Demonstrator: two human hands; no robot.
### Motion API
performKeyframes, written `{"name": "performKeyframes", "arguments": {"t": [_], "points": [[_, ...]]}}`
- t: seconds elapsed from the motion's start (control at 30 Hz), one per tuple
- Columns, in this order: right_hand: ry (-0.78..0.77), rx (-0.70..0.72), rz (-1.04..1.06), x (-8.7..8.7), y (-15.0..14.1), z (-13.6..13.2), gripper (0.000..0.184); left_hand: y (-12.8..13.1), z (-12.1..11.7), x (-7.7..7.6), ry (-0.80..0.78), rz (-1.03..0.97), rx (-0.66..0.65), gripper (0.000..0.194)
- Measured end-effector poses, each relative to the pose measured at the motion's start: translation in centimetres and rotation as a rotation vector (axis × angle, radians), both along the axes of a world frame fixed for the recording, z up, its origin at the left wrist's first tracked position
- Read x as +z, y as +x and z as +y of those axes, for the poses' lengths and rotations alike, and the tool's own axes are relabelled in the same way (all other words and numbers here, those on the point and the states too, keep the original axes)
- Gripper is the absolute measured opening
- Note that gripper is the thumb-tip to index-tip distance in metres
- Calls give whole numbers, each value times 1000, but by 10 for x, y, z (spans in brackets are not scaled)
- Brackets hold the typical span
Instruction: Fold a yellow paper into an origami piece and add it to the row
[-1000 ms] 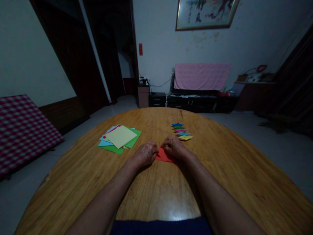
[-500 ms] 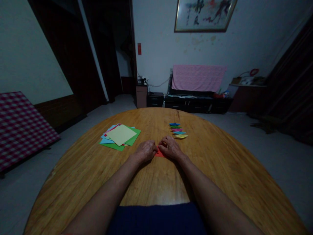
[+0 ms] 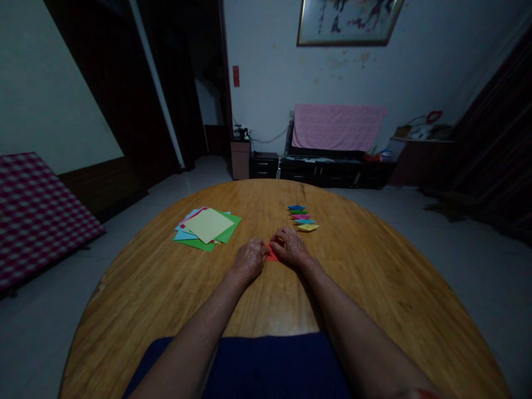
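Observation:
A small piece of red paper lies on the wooden table between my two hands, partly hidden under them. My left hand has its curled fingers closed on the paper's left side. From the right, my right hand bends over the paper, its fingertips pressed to it. Just beyond that hand stands a row of small folded paper boats, with a yellow boat nearest and a blue boat farthest. How the red paper is folded cannot be made out.
To the left on the round table lies a loose stack of coloured paper sheets, a pale yellow one on top. Past the table stand a low black cabinet and a screen under a pink cloth. A checked cloth hangs at far left.
The view has tipped and shifted slightly, so the table appears a little higher. Both hands stay at the red paper, with only slight finger movement.

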State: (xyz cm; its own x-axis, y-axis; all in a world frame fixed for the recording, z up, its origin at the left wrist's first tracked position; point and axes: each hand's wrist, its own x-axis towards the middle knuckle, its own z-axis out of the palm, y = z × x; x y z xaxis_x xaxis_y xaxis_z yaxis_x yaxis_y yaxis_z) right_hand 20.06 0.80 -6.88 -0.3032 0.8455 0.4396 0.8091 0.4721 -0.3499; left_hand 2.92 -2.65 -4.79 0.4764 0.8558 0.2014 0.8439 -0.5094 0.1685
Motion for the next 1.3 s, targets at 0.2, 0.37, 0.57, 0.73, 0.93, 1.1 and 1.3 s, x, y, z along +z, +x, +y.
{"name": "performKeyframes", "arguments": {"t": [0.2,0.37,0.57,0.73,0.93,1.1,1.3], "points": [[-21,4,12,6,-1,-4,11,-1,-2,3,-14,3,-7,28],[-10,9,24,7,-1,-6,11,-1,-4,4,-12,-2,-7,28],[-9,8,18,7,-1,-7,12,-1,-5,4,-10,-12,-3,29],[-10,7,13,7,-1,-7,12,-1,-5,4,-40,-25,3,27],[-4,8,8,4,-1,-4,12,0,-5,6,-40,-20,5,27],[2,-1,-5,4,-2,-4,12,2,-9,9,-40,0,5,31],[-9,-41,-58,6,-5,-10,17,2,-14,10,-29,27,11,31]]}}
